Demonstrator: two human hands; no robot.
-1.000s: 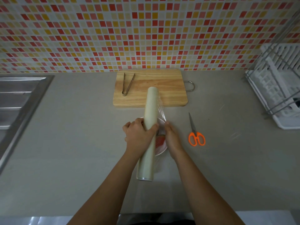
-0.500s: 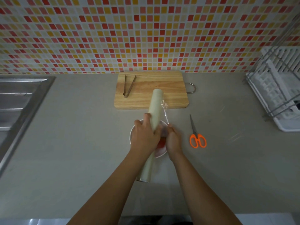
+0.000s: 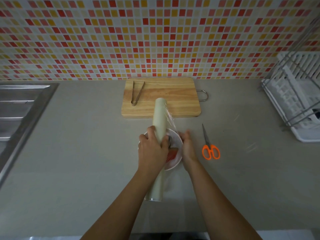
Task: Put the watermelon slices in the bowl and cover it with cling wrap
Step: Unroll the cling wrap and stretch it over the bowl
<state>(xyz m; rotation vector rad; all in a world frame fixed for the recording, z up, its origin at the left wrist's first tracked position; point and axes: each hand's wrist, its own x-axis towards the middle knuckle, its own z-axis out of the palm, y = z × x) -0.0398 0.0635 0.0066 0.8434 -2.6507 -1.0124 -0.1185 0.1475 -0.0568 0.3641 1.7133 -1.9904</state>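
A white bowl [image 3: 178,141] with red watermelon slices [image 3: 171,155] sits on the counter in front of the cutting board. My left hand [image 3: 152,151] grips a long cream roll of cling wrap [image 3: 160,118] held lengthwise over the bowl's left part. A clear sheet of film [image 3: 170,121] runs from the roll toward the right. My right hand [image 3: 187,146] is at the bowl's right rim, fingers slightly blurred, on the film's edge; whether it pinches the film is unclear.
A wooden cutting board [image 3: 173,99] with metal tongs [image 3: 136,93] lies behind the bowl. Orange-handled scissors [image 3: 209,146] lie right of the bowl. A steel sink [image 3: 19,115] is at the left, a white dish rack [image 3: 297,99] at the right.
My right hand has moved right, from the bowl's middle to its right rim, drawing the film out. My left hand and the roll shifted slightly left, uncovering more of the bowl.
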